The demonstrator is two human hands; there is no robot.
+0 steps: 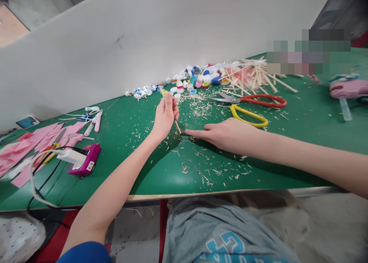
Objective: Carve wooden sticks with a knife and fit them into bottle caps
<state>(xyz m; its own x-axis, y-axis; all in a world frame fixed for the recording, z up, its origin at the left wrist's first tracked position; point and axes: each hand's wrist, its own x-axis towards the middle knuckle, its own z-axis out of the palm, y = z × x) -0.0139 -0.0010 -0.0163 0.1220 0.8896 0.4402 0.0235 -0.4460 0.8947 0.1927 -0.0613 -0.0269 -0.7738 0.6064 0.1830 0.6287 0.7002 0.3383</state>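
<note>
My left hand (167, 112) is closed round a thin wooden stick (178, 127), which slants down to the green tabletop. The upper end of the stick shows above my fingers. From the right reaches my right hand (224, 134), low over the table, index finger stretched forward and the other fingers curled. At that fingertip, against the stick's lower end, is a small dark blade (184, 134); whatever handle it has is hidden under the hand. Pale wood shavings (201, 175) lie scattered round both hands.
Scissors with red and yellow handles (253, 101) lie beyond my right hand. Bottle caps (198, 79) and wooden sticks (261, 77) are heaped along the white partition (143, 36). At left are pink paper sheets (37, 140), a purple power strip (87, 163) with cables, and glue guns (94, 121).
</note>
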